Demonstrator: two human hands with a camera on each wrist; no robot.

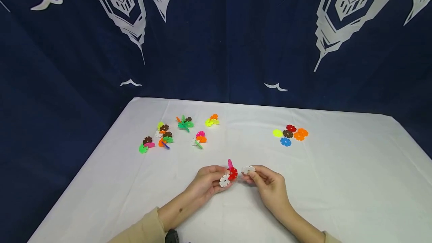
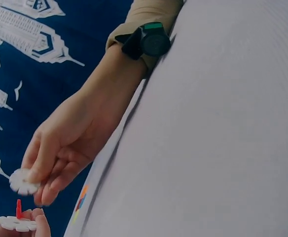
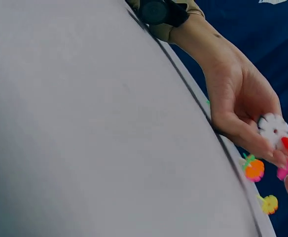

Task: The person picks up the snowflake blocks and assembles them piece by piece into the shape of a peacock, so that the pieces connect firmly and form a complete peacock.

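In the head view my left hand [image 1: 206, 183] holds a small joined cluster of notched plastic discs: a white disc [image 1: 224, 180], a red disc [image 1: 233, 173] and a pink disc [image 1: 230, 163] standing up at the back. My right hand [image 1: 274, 189] pinches a separate white notched disc [image 1: 248, 169] between thumb and fingers, a short gap to the right of the red one. The right wrist view shows the left hand with its white disc [image 3: 274, 129] facing out. In the left wrist view, the loose white disc [image 2: 24, 181] hangs above the upright red disc [image 2: 18, 209].
Several joined disc clusters lie at the table's back left, among them a green cluster [image 1: 185, 124] and a yellow-orange cluster [image 1: 212, 120]. Loose discs, including a blue disc [image 1: 285, 141], lie at the back right. A dark blue curtain [image 1: 202, 48] hangs behind the white-covered table [image 1: 337, 183].
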